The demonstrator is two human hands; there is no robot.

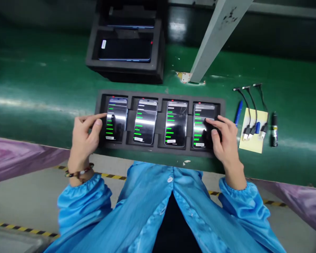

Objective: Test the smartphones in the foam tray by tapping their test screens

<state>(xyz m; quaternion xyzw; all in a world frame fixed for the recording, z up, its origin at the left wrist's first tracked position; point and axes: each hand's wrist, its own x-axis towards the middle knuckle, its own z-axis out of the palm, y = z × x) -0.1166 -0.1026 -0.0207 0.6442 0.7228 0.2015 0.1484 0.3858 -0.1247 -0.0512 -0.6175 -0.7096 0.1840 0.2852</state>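
A black foam tray (160, 150) lies on the green belt before me, with several lit phones in its slots, each showing green bars. My left hand (85, 137) rests at the tray's left end, its index finger stretched onto the edge of the leftmost phone (116, 119). My right hand (224, 135) lies over the tray's right end, fingers spread, with fingertips on the rightmost phone (202, 123). Neither hand holds anything. Two more phones (145, 121) (176, 123) sit untouched between them.
A second black foam tray stack (158, 66) with a dark phone (125, 50) stands farther back. To the right lie a blue pen (238, 112), several short cables (249, 105) on a yellow pad (254, 146), and a small black cylinder (274, 130). A grey post (213, 38) rises behind.
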